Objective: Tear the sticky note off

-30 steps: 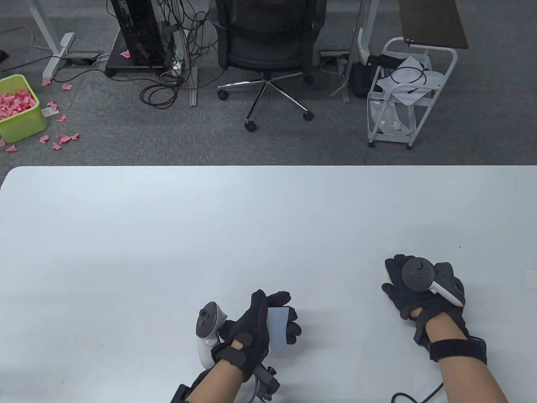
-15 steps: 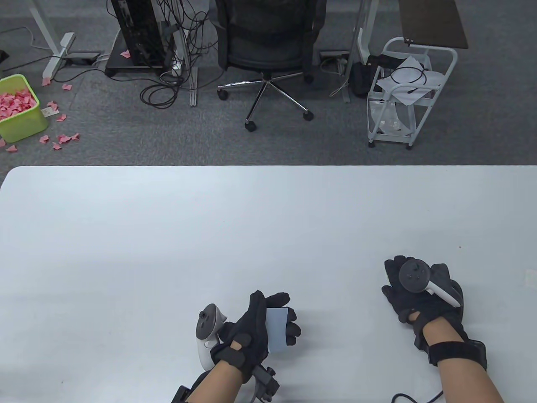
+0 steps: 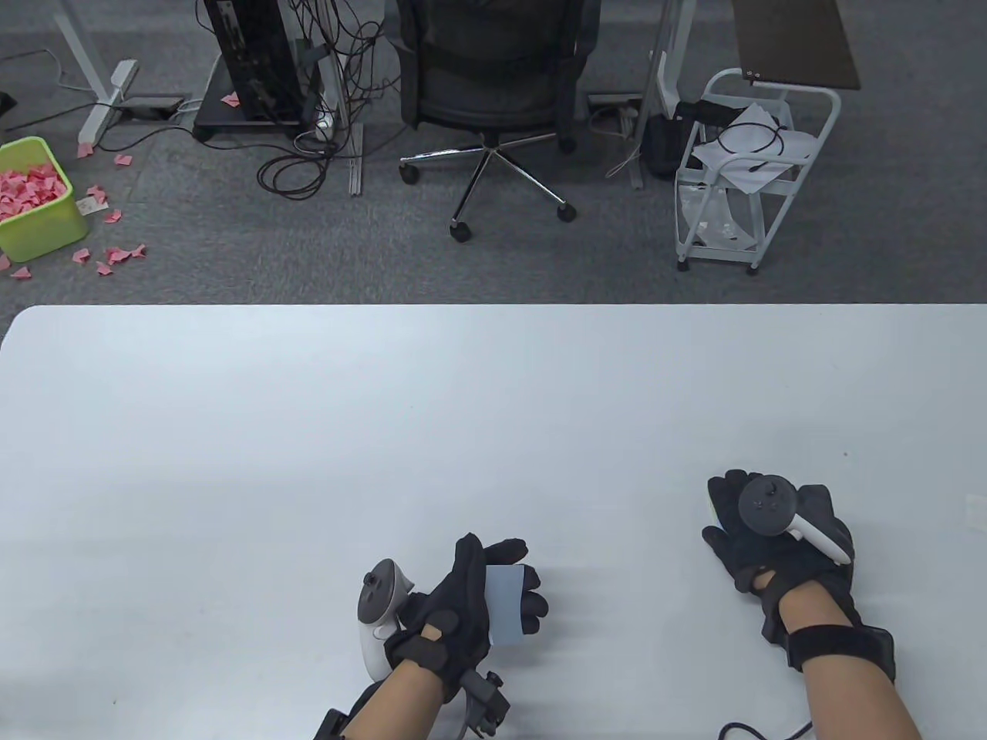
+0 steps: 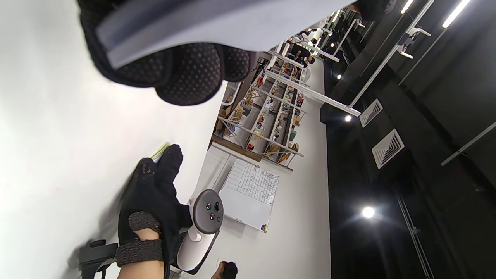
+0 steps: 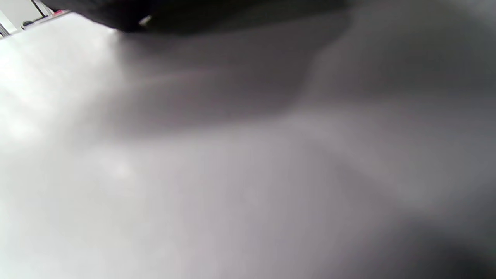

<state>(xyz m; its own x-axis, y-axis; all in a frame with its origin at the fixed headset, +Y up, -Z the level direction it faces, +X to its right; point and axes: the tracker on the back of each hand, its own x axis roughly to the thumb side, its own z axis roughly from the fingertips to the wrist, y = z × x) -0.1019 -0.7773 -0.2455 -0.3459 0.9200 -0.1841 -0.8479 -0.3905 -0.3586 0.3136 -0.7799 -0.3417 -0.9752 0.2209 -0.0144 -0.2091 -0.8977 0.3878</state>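
My left hand (image 3: 515,595) holds a pale blue sticky note (image 3: 505,609) between thumb and fingers, just above the white table (image 3: 308,432) near its front edge. In the left wrist view the note (image 4: 201,23) lies across my gloved fingertips (image 4: 186,77). My right hand (image 3: 732,524) rests palm down on the table to the right, fingers stretched over a sticky note pad whose yellow-green edge (image 4: 161,149) shows at the fingertips; the rest of the pad is hidden. The right wrist view is a blur of table and dark glove (image 5: 193,15).
A small pale paper piece (image 3: 978,510) lies at the table's right edge. Beyond the far edge are an office chair (image 3: 493,85), a white cart (image 3: 740,177) and a green bin (image 3: 35,196) of pink scraps on the floor.
My left hand has drifted slightly left and toward me with the blue note. My right hand has stayed almost still on the pad.
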